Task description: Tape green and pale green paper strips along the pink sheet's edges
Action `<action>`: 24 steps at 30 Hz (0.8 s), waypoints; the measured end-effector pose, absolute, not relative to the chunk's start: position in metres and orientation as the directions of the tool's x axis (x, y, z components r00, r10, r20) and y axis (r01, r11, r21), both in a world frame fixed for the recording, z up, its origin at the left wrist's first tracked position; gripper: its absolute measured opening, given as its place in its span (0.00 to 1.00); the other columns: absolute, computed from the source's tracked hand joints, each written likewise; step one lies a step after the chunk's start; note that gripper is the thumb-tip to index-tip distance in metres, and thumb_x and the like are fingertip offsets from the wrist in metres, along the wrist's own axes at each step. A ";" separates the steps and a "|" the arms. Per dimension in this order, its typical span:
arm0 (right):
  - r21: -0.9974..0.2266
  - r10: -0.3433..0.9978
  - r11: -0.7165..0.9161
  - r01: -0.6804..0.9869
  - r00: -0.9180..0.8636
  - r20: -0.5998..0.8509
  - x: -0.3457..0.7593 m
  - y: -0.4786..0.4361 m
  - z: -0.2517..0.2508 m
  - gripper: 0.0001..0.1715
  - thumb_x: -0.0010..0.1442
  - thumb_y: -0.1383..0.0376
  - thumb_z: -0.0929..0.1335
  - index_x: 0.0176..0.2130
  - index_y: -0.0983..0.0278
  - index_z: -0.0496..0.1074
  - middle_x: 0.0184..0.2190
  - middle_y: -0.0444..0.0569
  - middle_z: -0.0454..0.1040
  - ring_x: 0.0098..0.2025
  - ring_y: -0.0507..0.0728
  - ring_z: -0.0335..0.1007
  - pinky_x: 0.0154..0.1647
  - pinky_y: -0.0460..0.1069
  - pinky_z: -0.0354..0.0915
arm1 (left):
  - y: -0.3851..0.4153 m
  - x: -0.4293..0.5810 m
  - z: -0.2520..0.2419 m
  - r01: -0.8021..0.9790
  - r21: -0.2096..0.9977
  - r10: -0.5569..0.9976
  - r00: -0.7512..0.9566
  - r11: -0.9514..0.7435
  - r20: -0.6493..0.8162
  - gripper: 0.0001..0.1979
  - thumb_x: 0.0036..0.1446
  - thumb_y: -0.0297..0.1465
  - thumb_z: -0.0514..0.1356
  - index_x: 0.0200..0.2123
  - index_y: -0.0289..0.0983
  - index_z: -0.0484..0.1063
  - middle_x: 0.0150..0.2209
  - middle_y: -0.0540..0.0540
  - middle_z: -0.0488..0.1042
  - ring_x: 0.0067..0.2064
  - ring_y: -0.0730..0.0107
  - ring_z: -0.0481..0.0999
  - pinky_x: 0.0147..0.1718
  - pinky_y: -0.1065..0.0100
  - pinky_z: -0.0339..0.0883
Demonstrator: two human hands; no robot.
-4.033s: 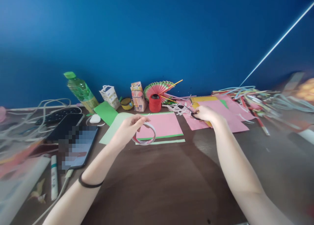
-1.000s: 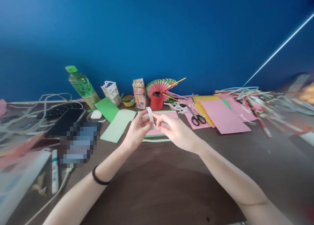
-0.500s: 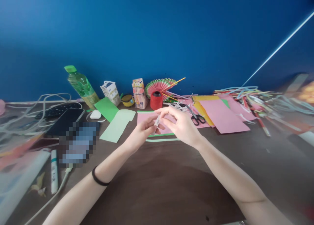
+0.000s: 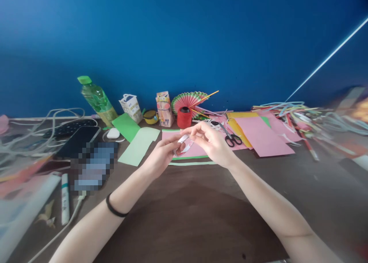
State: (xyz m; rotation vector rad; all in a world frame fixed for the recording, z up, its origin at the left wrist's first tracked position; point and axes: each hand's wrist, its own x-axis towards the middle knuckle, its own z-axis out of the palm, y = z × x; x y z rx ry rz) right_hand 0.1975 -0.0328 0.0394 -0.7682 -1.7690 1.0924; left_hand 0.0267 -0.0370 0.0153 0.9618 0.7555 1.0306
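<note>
Both hands meet above the middle of the brown table (image 4: 201,217). My left hand (image 4: 161,156) grips a white roll of tape (image 4: 184,145) by its rim. My right hand (image 4: 211,142) pinches at the roll's upper edge with thumb and fingertips. Under the hands lies a pink sheet with a green border (image 4: 195,151) and a thin green paper strip (image 4: 192,163). Black-handled scissors (image 4: 231,137) lie on the pink paper just right of my right hand.
Left: a phone (image 4: 92,163), a dark tablet (image 4: 76,138), cables, a pen (image 4: 65,198), green paper sheets (image 4: 139,145). Back: a green bottle (image 4: 96,98), small cartons, red thread spool (image 4: 184,118), paper fan (image 4: 186,98). Right: pink and yellow sheets (image 4: 261,138), a heap of paper strips.
My right hand left the scissors on the pink paper and came over to the tape roll held in my left hand. The roll has since been turned and tilted between both hands.
</note>
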 end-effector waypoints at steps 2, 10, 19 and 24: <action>-0.913 0.834 0.407 0.034 -0.420 0.356 0.197 -0.031 0.038 0.06 0.61 0.63 0.62 0.32 0.61 0.60 0.44 0.50 0.73 0.50 0.55 0.67 0.52 0.55 0.60 | -0.035 0.026 0.016 -0.364 0.906 0.936 0.340 0.218 -0.088 0.12 0.49 0.26 0.59 0.39 0.32 0.74 0.24 0.49 0.66 0.29 0.76 0.63 0.29 0.73 0.56; -0.938 0.844 0.343 -0.052 -0.420 0.332 0.195 -0.033 0.039 0.07 0.61 0.61 0.62 0.32 0.61 0.58 0.48 0.53 0.71 0.54 0.57 0.64 0.53 0.57 0.58 | -0.026 0.022 0.005 -0.405 0.877 0.930 0.351 0.259 -0.112 0.09 0.46 0.25 0.60 0.34 0.30 0.75 0.23 0.49 0.66 0.27 0.79 0.62 0.26 0.75 0.55; -0.979 0.903 0.193 -0.067 -0.377 0.204 0.194 -0.028 0.033 0.07 0.54 0.62 0.67 0.32 0.63 0.65 0.44 0.49 0.72 0.49 0.54 0.66 0.52 0.53 0.60 | -0.011 -0.003 0.016 0.445 0.877 0.976 0.189 -0.181 0.105 0.18 0.51 0.29 0.53 0.46 0.35 0.69 0.32 0.46 0.73 0.38 0.65 0.69 0.40 0.66 0.60; -0.995 0.915 0.103 -0.004 -0.393 0.096 0.190 -0.027 0.025 0.09 0.52 0.61 0.68 0.33 0.63 0.71 0.34 0.46 0.73 0.39 0.52 0.68 0.47 0.51 0.62 | 0.005 -0.034 0.003 0.870 0.428 0.969 0.227 -0.246 0.096 0.16 0.49 0.24 0.50 0.42 0.35 0.70 0.45 0.39 0.71 0.49 0.55 0.68 0.48 0.63 0.56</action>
